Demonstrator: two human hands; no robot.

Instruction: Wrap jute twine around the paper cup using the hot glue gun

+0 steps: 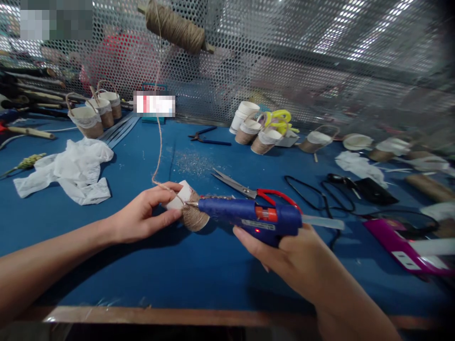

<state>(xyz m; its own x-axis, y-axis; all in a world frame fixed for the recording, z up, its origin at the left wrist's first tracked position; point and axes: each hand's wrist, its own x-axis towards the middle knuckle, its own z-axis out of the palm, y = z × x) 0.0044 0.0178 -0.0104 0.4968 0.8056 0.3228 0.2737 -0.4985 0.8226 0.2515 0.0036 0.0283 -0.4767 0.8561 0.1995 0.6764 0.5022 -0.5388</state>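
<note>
My left hand (149,213) is closed around a small white cup (195,218) partly wrapped in brown twine, which lies tilted above the blue table. A strand of twine (160,137) runs from the cup up to a spool (175,27) hanging at the mesh. My right hand (287,255) grips a blue hot glue gun (231,211) with a red light lit and a clear glue stick at its back. The gun's nozzle touches or nearly touches the twine at the cup's side. Just behind the gun lie red-handled scissors (245,189).
Pliers (209,138) lie mid-table (142,274). White lace cloth (76,170) and small baskets (87,122) are at left, with more baskets (265,141) at back right. Black cords (322,194) and a purple device (398,244) lie at right. Perforated metal mesh (270,71) stands behind.
</note>
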